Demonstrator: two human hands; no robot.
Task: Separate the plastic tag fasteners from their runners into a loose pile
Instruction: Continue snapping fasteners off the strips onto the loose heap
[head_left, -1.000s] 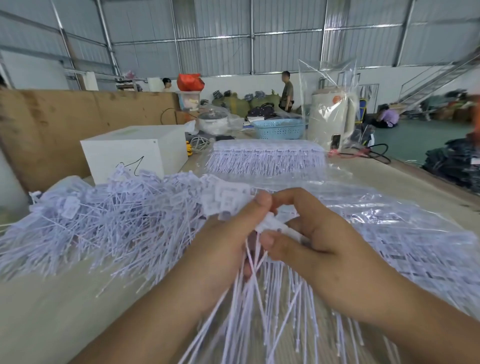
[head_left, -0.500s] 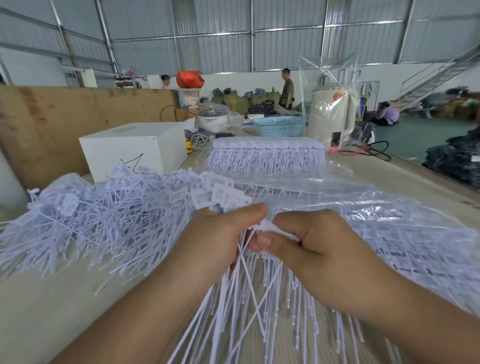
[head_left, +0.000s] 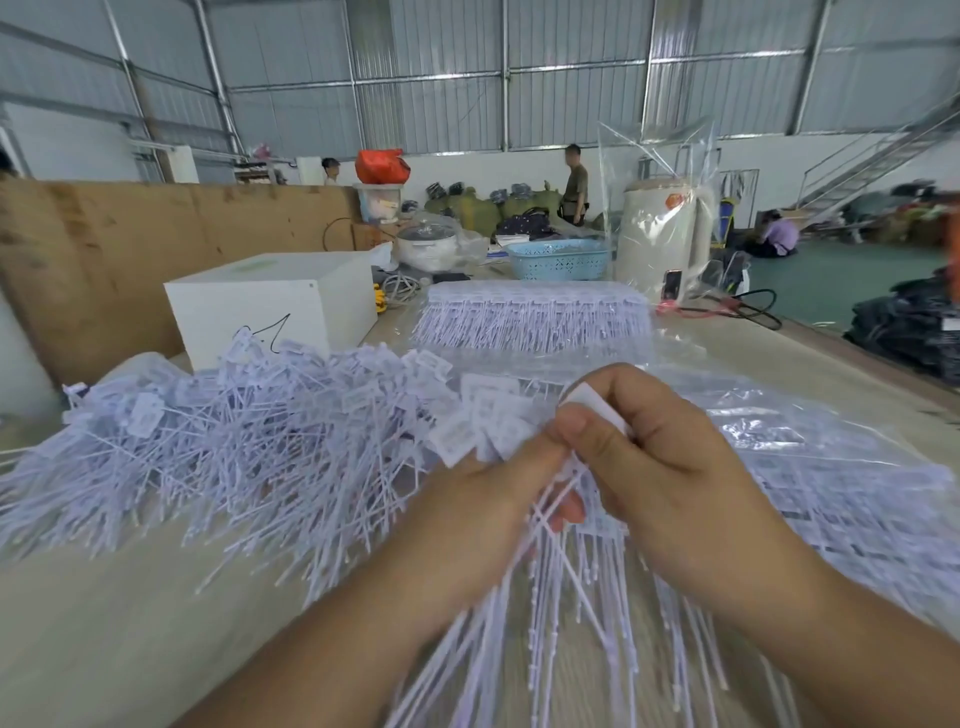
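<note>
Two hands worked, left (head_left: 467, 525) and right (head_left: 670, 467). One loose pile of fasteners (head_left: 218, 447), too many to count. One uncut fastener stack (head_left: 535, 317). One white box (head_left: 270, 306), one blue basket (head_left: 558, 260), one kettle (head_left: 662, 234). Three people stood or sat behind.

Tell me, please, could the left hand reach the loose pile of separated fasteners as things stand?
Probably yes: the loose pile lies right beside the left hand with nothing between, though that hand grips a bunch of fasteners.
</note>
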